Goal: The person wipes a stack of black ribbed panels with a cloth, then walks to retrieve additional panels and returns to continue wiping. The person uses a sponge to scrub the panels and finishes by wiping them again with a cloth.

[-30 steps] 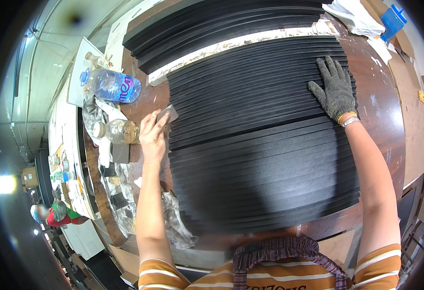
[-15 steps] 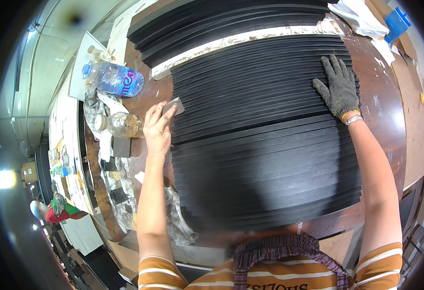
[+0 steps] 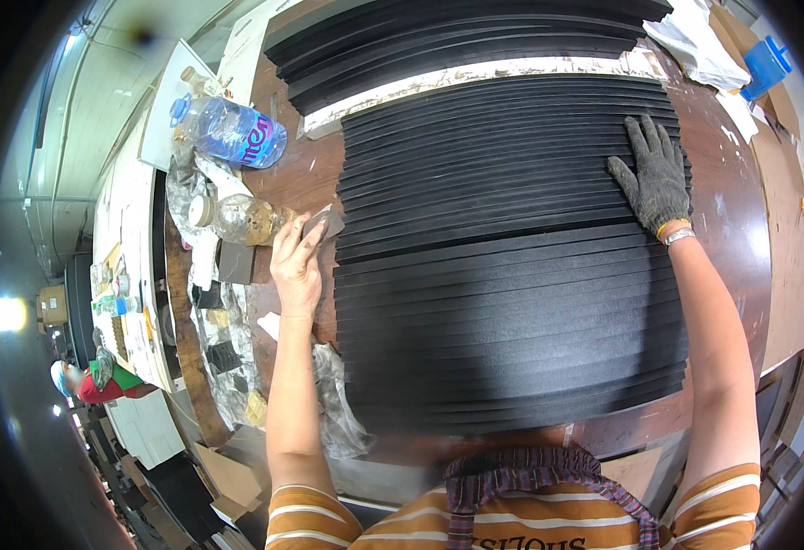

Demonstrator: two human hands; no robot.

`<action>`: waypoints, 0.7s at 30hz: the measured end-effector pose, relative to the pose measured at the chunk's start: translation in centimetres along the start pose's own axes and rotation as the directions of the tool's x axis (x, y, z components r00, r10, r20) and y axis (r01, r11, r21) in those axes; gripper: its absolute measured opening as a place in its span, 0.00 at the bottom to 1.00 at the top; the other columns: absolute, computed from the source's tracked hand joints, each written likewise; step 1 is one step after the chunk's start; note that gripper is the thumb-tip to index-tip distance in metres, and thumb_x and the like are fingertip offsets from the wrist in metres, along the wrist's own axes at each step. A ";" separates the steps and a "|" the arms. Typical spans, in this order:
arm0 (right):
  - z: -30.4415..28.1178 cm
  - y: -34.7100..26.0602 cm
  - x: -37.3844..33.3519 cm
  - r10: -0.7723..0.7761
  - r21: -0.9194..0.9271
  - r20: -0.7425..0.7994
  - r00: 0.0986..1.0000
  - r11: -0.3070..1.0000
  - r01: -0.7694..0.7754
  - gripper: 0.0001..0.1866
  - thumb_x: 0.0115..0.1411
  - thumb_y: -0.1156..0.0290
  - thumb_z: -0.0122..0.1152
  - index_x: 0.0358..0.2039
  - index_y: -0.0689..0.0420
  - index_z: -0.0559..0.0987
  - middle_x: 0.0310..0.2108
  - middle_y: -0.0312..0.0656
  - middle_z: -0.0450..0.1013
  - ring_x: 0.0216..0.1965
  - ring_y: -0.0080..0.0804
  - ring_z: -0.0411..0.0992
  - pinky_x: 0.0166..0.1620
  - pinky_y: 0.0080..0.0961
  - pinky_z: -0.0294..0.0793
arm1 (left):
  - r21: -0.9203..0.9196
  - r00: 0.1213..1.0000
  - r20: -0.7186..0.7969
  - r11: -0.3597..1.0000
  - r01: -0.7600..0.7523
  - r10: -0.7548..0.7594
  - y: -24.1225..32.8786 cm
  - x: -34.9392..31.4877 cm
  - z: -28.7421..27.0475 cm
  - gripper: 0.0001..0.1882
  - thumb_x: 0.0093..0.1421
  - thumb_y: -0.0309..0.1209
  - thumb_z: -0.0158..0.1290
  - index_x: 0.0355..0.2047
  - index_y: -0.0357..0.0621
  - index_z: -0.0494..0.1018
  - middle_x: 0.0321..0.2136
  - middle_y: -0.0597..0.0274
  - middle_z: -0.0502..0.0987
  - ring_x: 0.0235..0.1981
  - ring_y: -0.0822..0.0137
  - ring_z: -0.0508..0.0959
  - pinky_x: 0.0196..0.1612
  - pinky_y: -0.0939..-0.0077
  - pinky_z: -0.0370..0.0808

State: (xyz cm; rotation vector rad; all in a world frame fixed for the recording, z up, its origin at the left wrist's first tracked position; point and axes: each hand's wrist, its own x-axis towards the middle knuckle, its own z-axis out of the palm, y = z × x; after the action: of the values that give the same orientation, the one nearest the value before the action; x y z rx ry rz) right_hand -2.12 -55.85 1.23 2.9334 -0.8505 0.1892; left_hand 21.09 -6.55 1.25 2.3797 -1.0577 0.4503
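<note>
Many long black strips [image 3: 512,165] lie side by side across the table, with a nearer group of black strips [image 3: 512,321] below them. At their left ends, my bare left hand [image 3: 297,266] pinches a small flat grey pad [image 3: 329,223] between thumb and fingers. The pad sits at or just off the strips' edge; whether it touches them I cannot tell. My right hand [image 3: 656,179], in a dark grey knitted glove, lies flat with fingers spread over the right ends of the farther strips.
Left of the strips stand a large clear bottle [image 3: 237,133] with a blue cap and a jar [image 3: 242,220]. A dark block [image 3: 236,263] and stained plastic sheeting [image 3: 342,417] lie nearby. More black strips [image 3: 457,46] are stacked beyond. A person [image 3: 99,380] is at far left.
My left hand has drawn the grey pad slightly nearer and leftward, off the strips' ends. My right hand stays on the strips. The whole view has shifted a little.
</note>
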 end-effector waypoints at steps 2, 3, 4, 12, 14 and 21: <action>0.1 0.0 0.0 0.004 0.009 0.005 1.000 1.000 -0.004 0.41 0.69 0.42 0.55 0.75 0.50 0.61 0.76 0.52 0.53 0.76 0.55 0.49 0.76 0.53 0.46 | 0.012 1.000 -0.018 1.000 -0.010 0.010 -0.1 -0.1 0.2 0.30 0.48 0.10 0.54 0.49 0.51 0.86 0.53 0.57 0.82 0.57 0.51 0.77 0.61 0.61 0.75; 0.1 0.0 0.0 0.002 0.001 0.002 1.000 1.000 -0.002 0.41 0.69 0.42 0.55 0.75 0.50 0.61 0.76 0.52 0.53 0.76 0.55 0.49 0.76 0.53 0.46 | 0.021 1.000 -0.021 1.000 -0.023 0.023 -0.2 -0.1 0.2 0.30 0.48 0.10 0.54 0.49 0.50 0.86 0.53 0.57 0.82 0.57 0.51 0.77 0.61 0.61 0.75; 0.1 0.0 0.0 0.004 0.000 0.004 1.000 1.000 -0.004 0.41 0.69 0.42 0.55 0.75 0.50 0.61 0.76 0.52 0.53 0.76 0.55 0.49 0.76 0.53 0.46 | 0.025 0.996 -0.033 0.997 -0.079 0.080 -0.3 -0.2 0.1 0.29 0.49 0.10 0.54 0.49 0.50 0.86 0.53 0.57 0.82 0.57 0.51 0.77 0.61 0.61 0.75; -0.5 -0.3 0.0 0.026 0.013 0.030 0.999 1.000 -0.027 0.43 0.68 0.40 0.56 0.75 0.50 0.61 0.77 0.50 0.52 0.77 0.54 0.48 0.76 0.52 0.46 | 0.054 0.990 -0.136 0.998 -0.024 0.031 0.3 0.5 -0.9 0.23 0.56 0.13 0.58 0.49 0.49 0.86 0.51 0.54 0.82 0.54 0.50 0.78 0.58 0.59 0.76; -0.8 -0.4 0.1 0.032 0.009 0.038 0.999 0.999 -0.032 0.43 0.67 0.39 0.56 0.75 0.50 0.61 0.77 0.50 0.52 0.77 0.54 0.48 0.76 0.51 0.46 | 0.035 0.991 -0.125 0.999 -0.038 0.042 1.2 1.3 -0.5 0.24 0.56 0.13 0.59 0.49 0.49 0.85 0.51 0.54 0.82 0.53 0.50 0.78 0.58 0.60 0.76; -1.3 -0.5 0.2 0.058 0.019 0.106 0.993 0.998 -0.061 0.43 0.69 0.37 0.51 0.76 0.50 0.59 0.78 0.50 0.50 0.78 0.51 0.46 0.78 0.50 0.43 | -0.090 0.999 -0.032 0.996 0.017 -0.020 4.4 4.5 2.1 0.26 0.56 0.15 0.60 0.57 0.43 0.80 0.57 0.52 0.79 0.58 0.53 0.77 0.63 0.62 0.72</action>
State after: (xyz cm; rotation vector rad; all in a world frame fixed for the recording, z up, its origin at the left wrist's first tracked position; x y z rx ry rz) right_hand -1.82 -55.38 2.50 2.9640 -0.9566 0.0476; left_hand 20.84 -12.96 3.05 2.2936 -1.0186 0.4254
